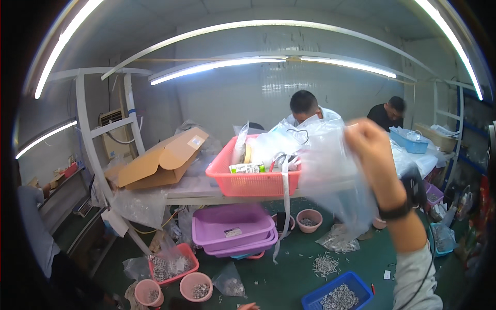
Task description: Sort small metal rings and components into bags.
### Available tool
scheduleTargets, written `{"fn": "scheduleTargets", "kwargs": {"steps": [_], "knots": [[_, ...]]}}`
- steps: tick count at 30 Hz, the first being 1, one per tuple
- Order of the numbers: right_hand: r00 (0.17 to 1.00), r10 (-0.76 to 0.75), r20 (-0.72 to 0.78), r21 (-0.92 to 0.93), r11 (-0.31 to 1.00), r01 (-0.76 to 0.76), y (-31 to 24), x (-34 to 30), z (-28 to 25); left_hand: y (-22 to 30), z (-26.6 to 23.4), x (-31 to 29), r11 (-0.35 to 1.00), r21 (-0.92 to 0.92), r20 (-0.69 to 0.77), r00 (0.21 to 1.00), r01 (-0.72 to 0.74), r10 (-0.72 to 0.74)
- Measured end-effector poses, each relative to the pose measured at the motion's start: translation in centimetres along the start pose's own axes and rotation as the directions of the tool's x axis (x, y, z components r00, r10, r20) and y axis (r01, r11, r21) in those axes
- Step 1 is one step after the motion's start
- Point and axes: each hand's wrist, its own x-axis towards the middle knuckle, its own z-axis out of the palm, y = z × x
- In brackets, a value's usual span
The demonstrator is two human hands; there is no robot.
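Observation:
My right hand (368, 144) is raised at the right of the middle, fingers curled around the top of a clear plastic bag (333, 178). The bag hangs down, blurred by motion, and no contents can be made out in it. Just left of it, a pink basket (253, 184) on the table edge holds plastic bags, a green-and-white packet and a red-handled tool. Only some fingertips of my left hand (249, 307) show at the lower edge, close to the green work surface (248, 289); what they do is hidden.
A blue tray (310, 304) of small metal parts lies near, beside a loose pile of metal pieces (325, 265). Pink bowls (195, 287) and stacked purple basins (227, 219) stand left. An open cardboard box (165, 155) rests behind. Two people (306, 108) sit across; another stands left.

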Motion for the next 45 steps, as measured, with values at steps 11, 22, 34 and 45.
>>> {"fn": "scheduleTargets", "kwargs": {"steps": [11,22,34,45], "knots": [[0.512,0.859,-0.006,0.363,0.479,-0.799,5.2,-34.0,3.8,5.6,8.3,-4.5,0.996,0.066,0.471,0.882,-0.063,0.025],[0.457,0.871,0.181,-0.421,0.488,-0.764,6.4,-35.3,1.6,1.5,4.1,-5.9,0.969,0.236,0.325,0.946,-0.067,-0.013],[0.241,0.826,0.510,-0.034,0.300,-0.953,3.8,-36.9,0.4,0.3,4.6,-5.4,0.984,0.162,0.782,0.599,0.073,-0.173],[0.555,0.791,0.258,0.162,0.530,-0.832,4.6,-39.4,0.9,-4.9,10.7,-6.6,0.883,0.409,0.407,0.912,-0.233,0.052]]}}
